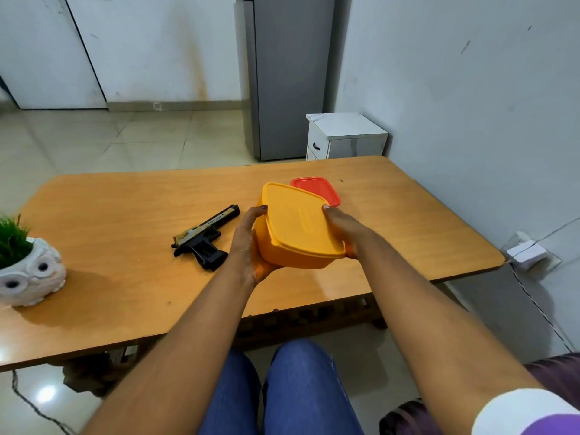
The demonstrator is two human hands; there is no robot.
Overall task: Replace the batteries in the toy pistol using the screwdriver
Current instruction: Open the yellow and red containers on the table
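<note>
Head view
Writing: a line of small print runs along the light-coloured slide of the toy pistol [205,237], too small to read; no brand or label shows on either box.
Toy pistol: lies flat on the wooden table [125,215], left of frame centre, just left of the left hand and apart from it.
Pistol axis: long axis runs diagonally, muzzle toward the upper right of the frame, rear of the slide toward the lower left; the black grip points down and to the right, toward the table's near edge.
Yellow box [296,226]: lidded plastic container at frame centre, held between both hands and tilted, its lid facing up and toward the camera; whether its base touches the table cannot be told.
Left hand [249,243]: curled round the box's left side, fingers under the body, thumb tip at the lid's left edge.
Right hand [340,229]: grips the box's right side, thumb tip on the lid's right edge, fingers hidden behind the box.
Red box [317,189]: red-lidded container on the table just behind the yellow one, partly hidden by it.
Owl planter [29,273]: white owl-shaped pot with green grass, at the left edge of the frame on the table, well apart from the pistol.
Background: grey refrigerator [282,73] at upper centre, small white cabinet [345,136] to its right.
</note>
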